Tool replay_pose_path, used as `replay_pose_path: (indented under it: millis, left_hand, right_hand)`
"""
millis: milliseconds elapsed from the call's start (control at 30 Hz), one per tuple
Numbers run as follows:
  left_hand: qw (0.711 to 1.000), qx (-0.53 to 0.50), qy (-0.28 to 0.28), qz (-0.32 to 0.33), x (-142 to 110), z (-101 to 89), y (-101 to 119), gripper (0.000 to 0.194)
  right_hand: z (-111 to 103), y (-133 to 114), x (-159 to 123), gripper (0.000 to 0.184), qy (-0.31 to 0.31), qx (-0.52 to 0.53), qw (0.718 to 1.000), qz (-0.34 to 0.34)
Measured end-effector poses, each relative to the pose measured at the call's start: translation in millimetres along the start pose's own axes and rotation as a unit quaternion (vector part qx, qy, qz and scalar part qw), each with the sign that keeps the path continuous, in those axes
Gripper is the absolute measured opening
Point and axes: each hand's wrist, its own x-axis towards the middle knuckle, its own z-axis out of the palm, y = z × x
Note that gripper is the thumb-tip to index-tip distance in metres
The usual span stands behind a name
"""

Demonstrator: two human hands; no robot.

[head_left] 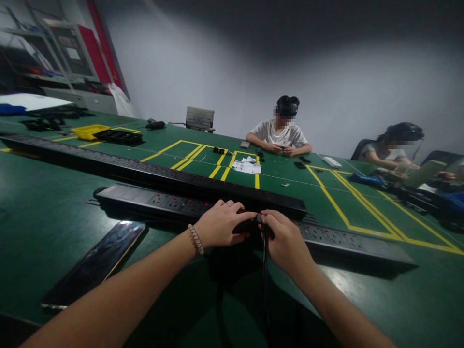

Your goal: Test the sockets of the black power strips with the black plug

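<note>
My left hand [223, 226], with a beaded bracelet, is closed around a dark piece mostly hidden by its fingers. Its index finger reaches to the fingertips of my right hand [282, 236]. These pinch the end of a black cable [265, 270], which hangs down toward the table's near edge. Just behind both hands lies a black power strip [170, 201] with sockets and small red switches. My hands cover its middle, so I cannot tell whether the socket section [337, 238] on the right belongs to the same strip.
A longer power strip [152, 170] lies beyond. A phone [97, 261] rests at near left. Yellow tray [89, 131], black tray [119, 137] and white papers [247, 166] are on the green table [174, 275]. One person [279, 133] sits opposite, another [387, 152] at the right.
</note>
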Motion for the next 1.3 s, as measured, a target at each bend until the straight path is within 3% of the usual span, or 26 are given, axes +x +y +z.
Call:
replay_pose_path:
  millis: [400,867,1133,1300]
  left_hand:
    - [1.000,-0.011,-0.002,-0.016,2.8,-0.2,3.4,0.053]
    - [0.999,-0.031,0.000,-0.027,8.1,1.8,6.5,0.049]
    - [0.999,-0.026,0.003,-0.031,8.3,1.1,7.6,0.049]
    - [0.999,-0.028,0.002,-0.026,6.6,-0.4,7.5,0.047]
  right_hand:
    - [6.9,7.6,-6.1,0.012,0.029,0.010,0.999,0.009]
    - [10.3,9.6,-8.4,0.016,0.030,0.026,0.999,0.029]
    - [20.9,10.9,-10.3,0.028,0.098,0.089,0.990,0.039]
    - [13.0,7.9,-6.5,0.035,0.160,0.072,0.984,0.011]
